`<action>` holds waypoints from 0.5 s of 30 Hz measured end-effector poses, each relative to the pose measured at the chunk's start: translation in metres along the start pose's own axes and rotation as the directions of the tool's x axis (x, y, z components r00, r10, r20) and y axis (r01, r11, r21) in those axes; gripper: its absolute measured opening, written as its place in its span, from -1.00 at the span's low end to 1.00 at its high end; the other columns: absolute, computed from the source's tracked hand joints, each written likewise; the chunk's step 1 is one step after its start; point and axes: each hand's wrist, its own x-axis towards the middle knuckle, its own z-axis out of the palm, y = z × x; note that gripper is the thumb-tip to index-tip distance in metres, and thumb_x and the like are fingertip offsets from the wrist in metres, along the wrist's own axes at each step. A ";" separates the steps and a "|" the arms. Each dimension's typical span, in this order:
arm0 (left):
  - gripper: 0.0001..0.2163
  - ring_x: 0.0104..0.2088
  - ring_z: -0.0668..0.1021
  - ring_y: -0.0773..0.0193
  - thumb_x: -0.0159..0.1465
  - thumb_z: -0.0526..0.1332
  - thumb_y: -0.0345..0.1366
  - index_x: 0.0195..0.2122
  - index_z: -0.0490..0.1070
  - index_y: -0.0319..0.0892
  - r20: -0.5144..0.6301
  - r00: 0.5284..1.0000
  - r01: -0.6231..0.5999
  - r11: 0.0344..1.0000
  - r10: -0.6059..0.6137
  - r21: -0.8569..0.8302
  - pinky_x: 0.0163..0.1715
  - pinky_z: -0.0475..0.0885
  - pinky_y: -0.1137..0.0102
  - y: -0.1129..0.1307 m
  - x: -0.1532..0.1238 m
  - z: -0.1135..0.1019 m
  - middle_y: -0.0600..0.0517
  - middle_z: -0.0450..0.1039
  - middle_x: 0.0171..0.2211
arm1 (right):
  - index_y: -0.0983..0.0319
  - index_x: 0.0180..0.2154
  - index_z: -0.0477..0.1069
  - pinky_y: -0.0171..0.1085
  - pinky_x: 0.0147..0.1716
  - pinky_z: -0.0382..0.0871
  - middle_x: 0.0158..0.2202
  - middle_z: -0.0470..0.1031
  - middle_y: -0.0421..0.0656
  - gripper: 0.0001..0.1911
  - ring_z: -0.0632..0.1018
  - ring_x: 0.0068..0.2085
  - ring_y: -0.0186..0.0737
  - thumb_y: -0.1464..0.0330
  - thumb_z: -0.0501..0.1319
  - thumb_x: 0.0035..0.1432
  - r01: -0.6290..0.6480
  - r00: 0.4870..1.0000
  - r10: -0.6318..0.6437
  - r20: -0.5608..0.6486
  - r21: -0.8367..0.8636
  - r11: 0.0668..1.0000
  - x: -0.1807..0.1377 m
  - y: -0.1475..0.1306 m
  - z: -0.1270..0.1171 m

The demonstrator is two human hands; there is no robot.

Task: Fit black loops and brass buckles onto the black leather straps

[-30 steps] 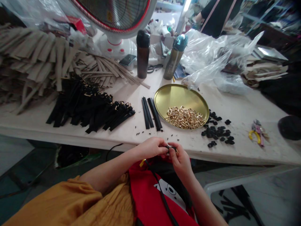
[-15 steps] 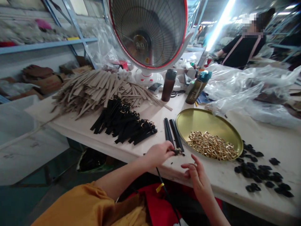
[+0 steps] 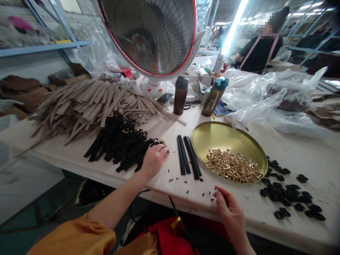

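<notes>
My left hand [image 3: 155,161] is closed at the right end of a pile of black straps [image 3: 113,141] fitted with gold buckles. A black strap [image 3: 138,166] shows beside its wrist, and the fingers hide most of what they grip. My right hand [image 3: 230,210] is low over the table's front edge, thumb and forefinger tips close together; what is between them is too small to make out. Tiny black bits [image 3: 203,194] are scattered to its left. Between the hands lie flat black strips [image 3: 192,157], beside a round gold tray [image 3: 212,132] holding gold buckles [image 3: 233,166].
Small black coils [image 3: 281,193] lie right of the tray. Beige strips [image 3: 79,106] are heaped at the left. A red-rimmed round fan or heater [image 3: 148,39], two bottles [image 3: 181,95] and clear plastic [image 3: 265,88] stand behind. A person [image 3: 261,49] is further back.
My left hand has moved left from the flat strips to the strap pile, carrying a buckled strap. My right hand's fingers have drawn closer together. The view has shifted slightly right.
</notes>
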 end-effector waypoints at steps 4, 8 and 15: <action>-0.78 -0.23 0.42 0.26 0.26 0.01 -0.21 -0.17 0.36 -0.13 0.210 0.976 -0.040 0.996 0.057 -0.085 -0.23 0.32 0.37 0.041 0.018 0.028 0.00 0.36 -0.24 | 0.27 -0.21 0.41 -0.20 -0.28 0.37 -0.30 0.50 -0.07 -0.60 0.50 -0.28 -0.11 0.12 0.14 0.00 -0.034 0.999 0.034 -0.004 0.017 0.999 0.001 0.002 0.001; -0.74 -0.18 0.39 0.17 0.19 0.12 -0.16 -0.17 0.34 -0.18 0.273 0.954 0.141 0.989 -0.124 -0.044 -0.19 0.32 0.30 0.057 0.039 0.046 -0.07 0.29 -0.19 | 0.27 -0.23 0.42 -0.20 -0.27 0.37 -0.32 0.51 -0.07 -0.58 0.51 -0.28 -0.09 0.10 0.15 -0.03 -0.058 0.998 0.059 -0.013 0.022 0.998 0.001 0.003 0.001; -0.70 -0.13 0.40 0.21 0.13 0.19 -0.22 -0.11 0.29 -0.13 0.349 0.926 0.187 0.977 -0.142 -0.098 -0.13 0.30 0.38 0.071 0.030 0.036 -0.04 0.27 -0.14 | 0.26 -0.23 0.41 -0.14 -0.25 0.36 -0.30 0.50 -0.05 -0.62 0.50 -0.27 -0.08 0.13 0.13 0.01 -0.009 1.000 0.009 -0.010 0.045 0.999 0.000 -0.002 -0.001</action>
